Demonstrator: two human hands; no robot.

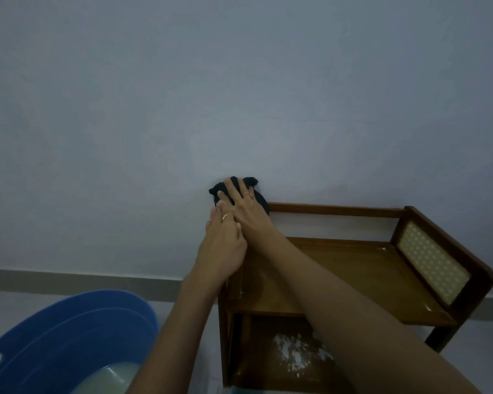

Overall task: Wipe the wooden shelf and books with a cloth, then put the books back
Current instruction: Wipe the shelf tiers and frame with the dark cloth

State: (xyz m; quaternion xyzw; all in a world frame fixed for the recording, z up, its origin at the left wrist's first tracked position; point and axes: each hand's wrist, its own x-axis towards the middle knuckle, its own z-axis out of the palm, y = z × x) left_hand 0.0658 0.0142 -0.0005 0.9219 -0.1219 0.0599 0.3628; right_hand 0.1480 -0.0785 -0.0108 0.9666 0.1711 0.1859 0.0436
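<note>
A dark cloth [252, 182] is pressed on the top left corner of the wooden shelf [353, 265], against the wall. My right hand [246, 203] lies flat over the cloth, fingers spread, a ring on one finger. My left hand [221, 243] grips the shelf's left side just below it and touches the right wrist. The shelf's upper tray is bare and shiny. White foam patches [299, 352] show on the lower level. No books are in view.
A blue plastic tub [69, 336] with pale water stands on the floor to the left of the shelf. A grey wall [239, 95] runs behind, with a skirting strip [83, 280] along its base. The shelf's right side has a woven cane panel [433, 260].
</note>
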